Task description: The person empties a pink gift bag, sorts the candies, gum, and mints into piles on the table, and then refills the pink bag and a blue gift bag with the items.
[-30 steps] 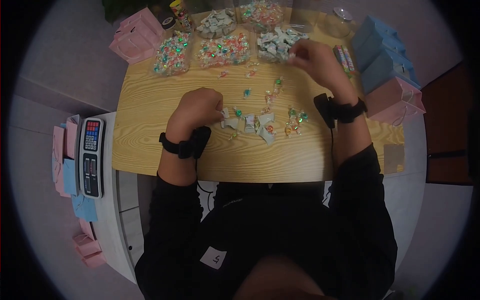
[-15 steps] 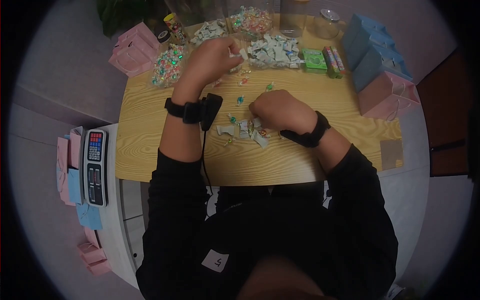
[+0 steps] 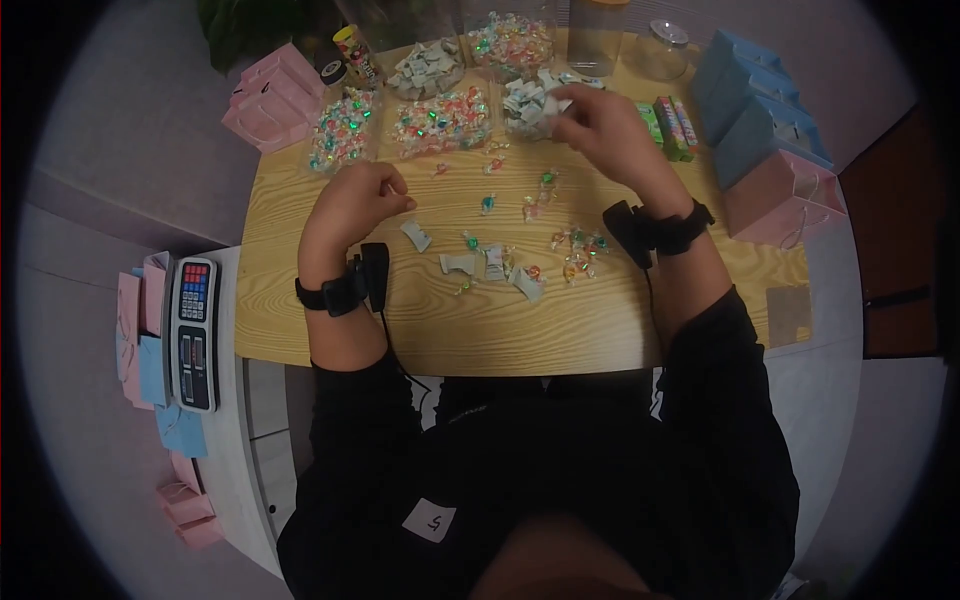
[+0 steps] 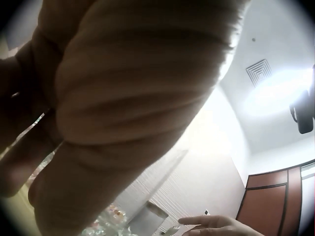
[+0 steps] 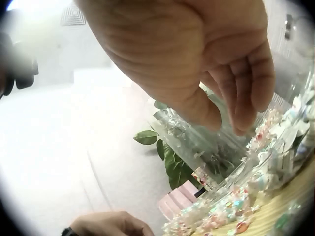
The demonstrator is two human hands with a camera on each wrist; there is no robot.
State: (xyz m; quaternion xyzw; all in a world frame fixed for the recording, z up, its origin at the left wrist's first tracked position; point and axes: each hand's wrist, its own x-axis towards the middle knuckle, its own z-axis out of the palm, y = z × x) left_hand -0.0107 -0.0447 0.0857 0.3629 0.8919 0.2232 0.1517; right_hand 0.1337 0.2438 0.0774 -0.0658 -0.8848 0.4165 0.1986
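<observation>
In the head view my left hand is over the table's left part, fingers loosely bent and holding nothing visible. Just beyond its fingertips lies a white wrapped packet. My right hand reaches over the clear box of white packets, thumb and fingertips at its right side. The right wrist view shows that hand with thumb and fingers apart. More white packets lie mid-table beside twist-wrapped candies. The left wrist view shows my left hand dark and close.
Clear boxes of colourful candies stand at the back, with jars behind. Pink bags stand at the back left, blue bags at the right. A green pack and candy sticks lie right of my right hand. A scale stands left.
My left hand has come back from the boxes to the left, and a white packet now lies near it. My right hand has moved from the mid-table candies up to the white-packet box.
</observation>
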